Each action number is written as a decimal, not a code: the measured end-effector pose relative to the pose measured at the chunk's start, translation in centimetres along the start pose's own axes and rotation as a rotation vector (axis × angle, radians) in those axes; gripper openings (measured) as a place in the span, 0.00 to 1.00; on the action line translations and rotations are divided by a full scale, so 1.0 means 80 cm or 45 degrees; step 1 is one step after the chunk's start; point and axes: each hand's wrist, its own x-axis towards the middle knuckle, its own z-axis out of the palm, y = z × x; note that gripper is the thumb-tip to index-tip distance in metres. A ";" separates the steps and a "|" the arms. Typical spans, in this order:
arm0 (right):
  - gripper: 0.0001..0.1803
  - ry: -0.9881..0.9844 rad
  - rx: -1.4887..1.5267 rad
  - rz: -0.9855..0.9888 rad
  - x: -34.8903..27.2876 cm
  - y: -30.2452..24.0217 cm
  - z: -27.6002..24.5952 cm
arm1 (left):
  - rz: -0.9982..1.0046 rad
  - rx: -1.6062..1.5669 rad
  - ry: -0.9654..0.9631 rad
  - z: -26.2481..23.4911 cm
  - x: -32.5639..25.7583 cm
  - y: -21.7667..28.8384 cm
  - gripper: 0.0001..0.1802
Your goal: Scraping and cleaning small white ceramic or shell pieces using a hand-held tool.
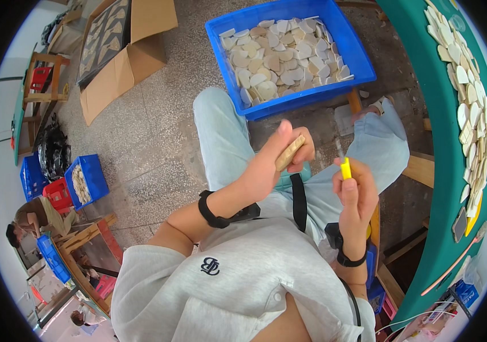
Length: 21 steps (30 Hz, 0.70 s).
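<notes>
Tan piece [290, 153], ridged along one edge: on the wearer's side of the big blue tub [300, 98], above the lap, apart from the tub wall. One piece or several stacked, cannot tell.

Left hand [269, 157] has it, fingers curled round one side, thumb upright on the other; slight blur there. Right hand [357, 191], also on the wearer's side of the tub but farther right, holds a yellow-handled tool [346, 168], fingers narrow about the handle. Thin tip points tubward, well apart from the piece.

Tub itself: heaped with flat, rounded pale pieces [280, 60], white to tan. Pale jeans [223, 131] spread just below it.

Left of tub: open cardboard box [109, 85], tan pieces in dark rows inside. Farther left and nearer the wearer than the tub: smaller blue bin [90, 179] of pale pieces, black plastic bag [53, 151], a co-worker [44, 214] bent forward.

Right of tub: green table [437, 114], long band of pale pieces [471, 108] on top; nearer the wearer, a dark phone-like slab [459, 224].
</notes>
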 end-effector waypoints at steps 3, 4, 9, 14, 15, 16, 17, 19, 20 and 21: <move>0.12 -0.140 -0.490 -0.364 0.004 -0.010 -0.003 | 0.211 0.424 0.079 0.009 -0.010 -0.002 0.28; 0.15 -0.160 -0.555 -0.385 0.005 -0.014 -0.004 | 0.303 0.680 0.119 0.011 -0.012 -0.002 0.26; 0.17 -0.183 -0.810 -0.515 0.009 -0.028 -0.012 | 0.397 0.750 0.110 0.012 -0.011 -0.003 0.19; 0.18 -0.185 -0.912 -0.575 0.009 -0.031 -0.015 | 0.461 0.825 0.186 0.014 -0.012 -0.003 0.16; 0.18 -0.176 -0.923 -0.601 0.009 -0.031 -0.015 | 0.475 0.853 0.192 0.014 -0.013 -0.003 0.16; 0.18 -0.168 -0.934 -0.627 0.009 -0.031 -0.015 | 0.482 0.883 0.201 0.014 -0.013 -0.002 0.15; 0.18 -0.167 -0.934 -0.624 0.008 -0.031 -0.015 | 0.487 0.882 0.197 0.014 -0.013 -0.002 0.15; 0.18 -0.184 -0.962 -0.634 0.008 -0.032 -0.017 | 0.568 0.929 0.215 0.014 -0.012 -0.002 0.16; 0.18 -0.184 -0.962 -0.633 0.008 -0.032 -0.018 | 0.566 0.929 0.215 0.014 -0.012 -0.002 0.16; 0.18 -0.192 -0.973 -0.641 0.009 -0.032 -0.018 | 0.574 0.951 0.220 0.014 -0.012 -0.001 0.16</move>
